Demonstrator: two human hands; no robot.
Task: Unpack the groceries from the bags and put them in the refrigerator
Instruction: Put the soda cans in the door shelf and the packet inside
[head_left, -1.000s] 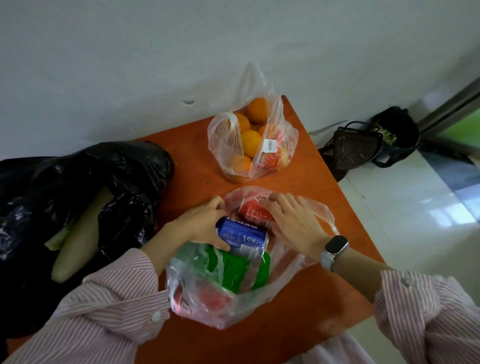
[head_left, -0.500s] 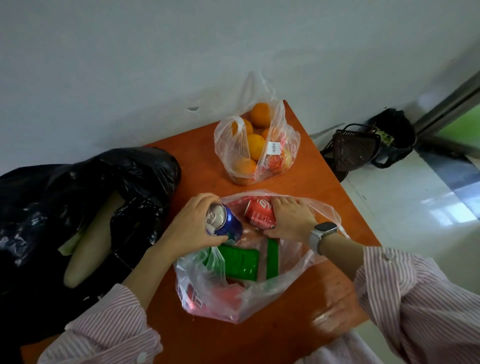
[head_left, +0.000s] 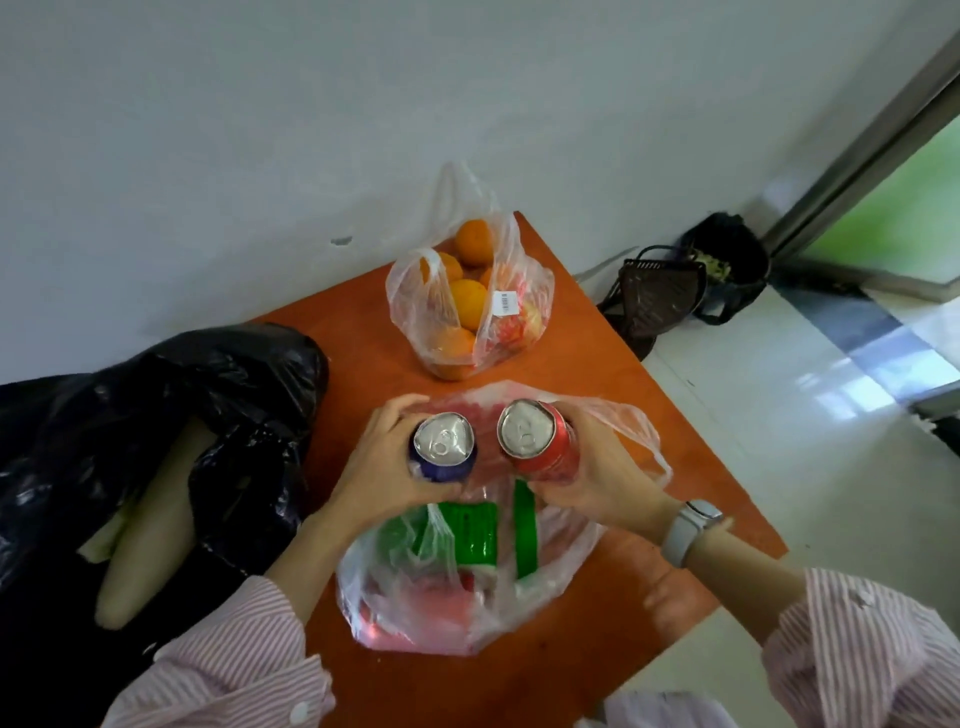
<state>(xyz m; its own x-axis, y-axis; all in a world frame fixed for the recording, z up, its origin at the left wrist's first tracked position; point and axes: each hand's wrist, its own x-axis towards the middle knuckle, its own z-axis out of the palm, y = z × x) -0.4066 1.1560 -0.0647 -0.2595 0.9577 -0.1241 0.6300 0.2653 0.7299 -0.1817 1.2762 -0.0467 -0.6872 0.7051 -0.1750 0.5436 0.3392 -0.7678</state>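
We held two drink cans upright over the open clear bag (head_left: 415, 597) nearest us: our left hand (head_left: 384, 467) wrapped around a blue can (head_left: 444, 447), our right hand (head_left: 597, 478) around a red can (head_left: 537, 436). To do this well, we judged both should lift straight clear of the plastic. Green packets (head_left: 470, 535) lay inside the bag. Farther along the orange tabletop (head_left: 597, 384) stood a bag of oranges (head_left: 467, 306).

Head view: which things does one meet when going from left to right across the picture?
Black bag → blue can in the left hand → red can in the right hand → watch → dark basket on the floor.
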